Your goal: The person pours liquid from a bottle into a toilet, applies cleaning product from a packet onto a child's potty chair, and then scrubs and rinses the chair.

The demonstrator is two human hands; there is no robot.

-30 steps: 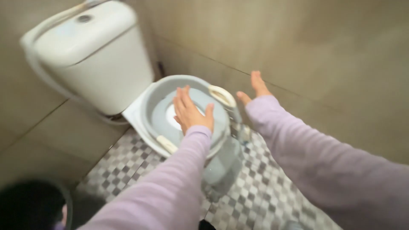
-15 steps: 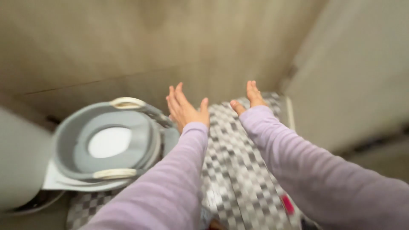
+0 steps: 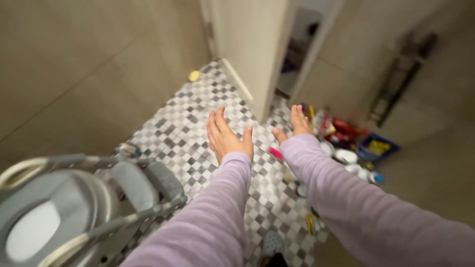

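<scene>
My left hand [image 3: 225, 136] is held out flat, fingers apart, empty, above the checkered floor [image 3: 198, 123]. My right hand [image 3: 295, 123] is also open and empty, stretched toward a cluster of bottles and packets [image 3: 346, 141] on the floor by the wall. Both arms wear lilac sleeves. A grey child toilet seat with cream handles and a folding step [image 3: 64, 202] sits on the toilet at the lower left, away from both hands.
A white door [image 3: 252, 44] stands ajar ahead, with a dark gap beside it. A blue tray with something yellow [image 3: 377, 146] lies at right. A small yellow item [image 3: 194, 75] rests by the tiled wall. A pink object [image 3: 275, 154] lies on the floor between my hands.
The view has swung right, away from the toilet toward the door and the floor clutter. Both hands stay open and held out in front.
</scene>
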